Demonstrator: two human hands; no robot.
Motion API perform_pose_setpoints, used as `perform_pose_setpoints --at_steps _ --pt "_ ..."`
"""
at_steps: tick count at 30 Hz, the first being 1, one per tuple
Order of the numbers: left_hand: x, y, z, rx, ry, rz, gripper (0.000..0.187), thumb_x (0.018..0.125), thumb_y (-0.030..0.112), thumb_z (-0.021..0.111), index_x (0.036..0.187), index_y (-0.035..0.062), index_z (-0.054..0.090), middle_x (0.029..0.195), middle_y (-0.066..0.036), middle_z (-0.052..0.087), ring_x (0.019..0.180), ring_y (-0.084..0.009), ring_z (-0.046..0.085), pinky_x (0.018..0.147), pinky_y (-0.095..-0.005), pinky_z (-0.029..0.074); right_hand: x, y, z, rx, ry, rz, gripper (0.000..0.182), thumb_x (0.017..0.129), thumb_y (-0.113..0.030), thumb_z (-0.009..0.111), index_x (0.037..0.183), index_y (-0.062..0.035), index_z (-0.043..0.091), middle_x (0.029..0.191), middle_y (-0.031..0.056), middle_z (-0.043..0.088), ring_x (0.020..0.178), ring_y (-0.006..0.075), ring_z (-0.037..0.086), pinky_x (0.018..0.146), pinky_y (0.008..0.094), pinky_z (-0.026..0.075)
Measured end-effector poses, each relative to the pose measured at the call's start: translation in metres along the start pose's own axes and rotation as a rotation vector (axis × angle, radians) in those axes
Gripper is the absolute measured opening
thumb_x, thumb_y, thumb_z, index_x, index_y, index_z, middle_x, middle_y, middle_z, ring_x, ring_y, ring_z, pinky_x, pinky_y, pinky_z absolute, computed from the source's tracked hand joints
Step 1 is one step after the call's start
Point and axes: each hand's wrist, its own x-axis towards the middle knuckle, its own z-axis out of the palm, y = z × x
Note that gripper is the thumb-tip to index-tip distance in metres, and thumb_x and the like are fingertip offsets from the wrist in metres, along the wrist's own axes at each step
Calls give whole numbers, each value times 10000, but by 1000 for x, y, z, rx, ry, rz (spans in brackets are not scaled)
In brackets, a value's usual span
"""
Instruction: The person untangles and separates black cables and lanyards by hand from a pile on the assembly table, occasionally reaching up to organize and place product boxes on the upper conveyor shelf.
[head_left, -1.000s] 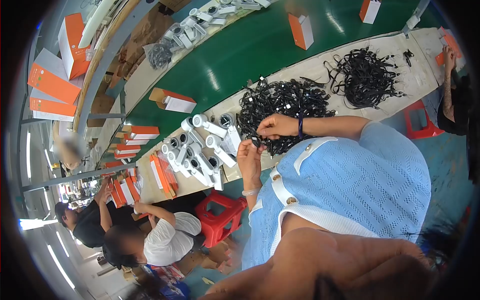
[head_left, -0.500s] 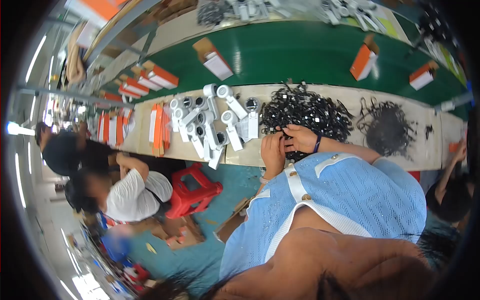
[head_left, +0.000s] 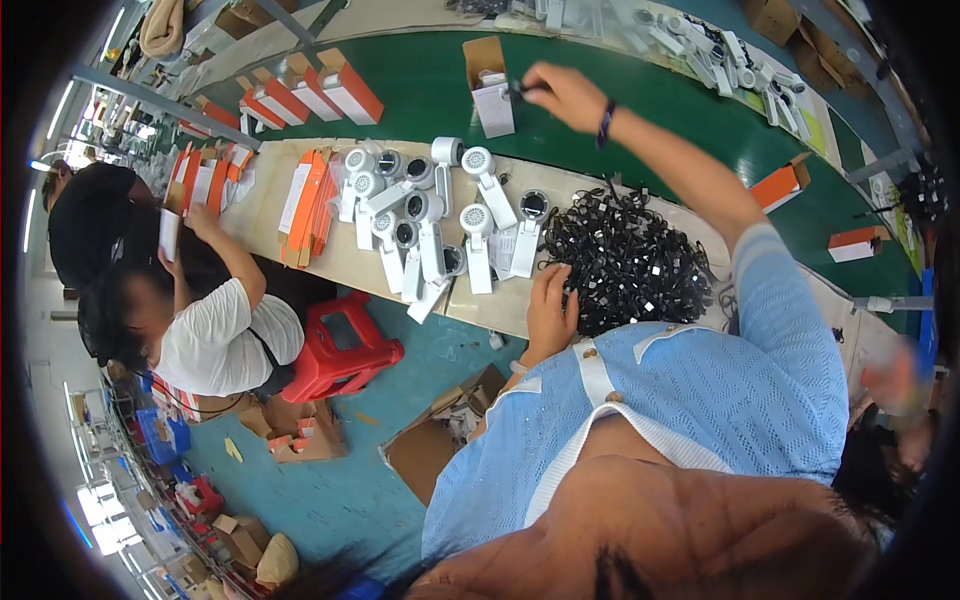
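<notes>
My right hand (head_left: pixel 565 97) is stretched across the green conveyor belt, fingers pinched on a small black cable (head_left: pixel 517 91). The cable is at the upper right edge of an open white and orange box (head_left: pixel 493 108) standing on the belt. My left hand (head_left: pixel 551 310) rests at the left edge of a large heap of black cables (head_left: pixel 635 265) on the table; its fingers are loosely extended, with nothing visible in them. Left of the heap lie several white handheld fans (head_left: pixel 480 240), some overlapping.
More open boxes (head_left: pixel 350 92) stand on the green belt (head_left: pixel 420 80) to the left, others (head_left: pixel 780 187) to the right. Flat orange and white cartons (head_left: pixel 305 210) lie on the table's left. A person in a white shirt (head_left: pixel 235 340) sits by a red stool (head_left: pixel 345 345). Cardboard boxes (head_left: pixel 425 450) are on the floor.
My right hand has left my left hand above the cables and reached forward to the box with a cable. The belt's boxes have shifted right. The seated person's arms have risen.
</notes>
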Motion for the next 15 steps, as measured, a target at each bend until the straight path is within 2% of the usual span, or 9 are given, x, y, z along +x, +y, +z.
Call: perform_pose_setpoints --at_steps 2,4,7,10,11,15 --pt "0 -6 -2 3 -31 80 411 810 19 631 1208 40 528 1192 -182 523 1066 -369 543 893 -399 466 50 20 2 -298 7 -175 187 854 -165 634 998 -67 565 927 136 642 874 343 610 765 408 489" --pt "0 -8 -5 7 -41 81 372 803 13 633 1165 52 557 1152 -158 555 1028 -347 569 853 -390 487 86 19 6 -525 -49 -215 179 862 -215 621 995 -100 592 909 118 662 854 336 623 753 424 496" --pt "-3 -13 -8 -30 -75 51 348 800 9 633 1140 54 575 1120 -154 571 1003 -341 582 837 -383 493 124 28 17 -722 -289 -362 133 862 -190 610 938 -82 600 919 94 628 851 320 607 740 409 480" --pt "-6 -19 -13 -67 -81 -2 301 800 -2 626 1095 51 599 1075 -152 590 972 -341 594 819 -378 499 140 40 33 -874 -442 -422 197 776 -146 609 954 -62 622 834 148 594 816 343 620 688 452 501" --pt "-7 -21 -14 -74 -73 -10 281 801 -7 623 1076 48 608 1061 -152 594 962 -342 596 814 -377 499 136 30 30 -858 -478 -400 170 771 -120 587 925 -68 636 873 164 609 827 352 630 686 450 509" --pt "-11 -22 -17 -152 -82 -109 223 803 -28 609 1016 36 627 1019 -153 607 941 -339 603 808 -372 497 124 71 58 -741 -195 -306 115 771 -95 566 835 -74 659 838 172 618 798 351 641 661 438 519"
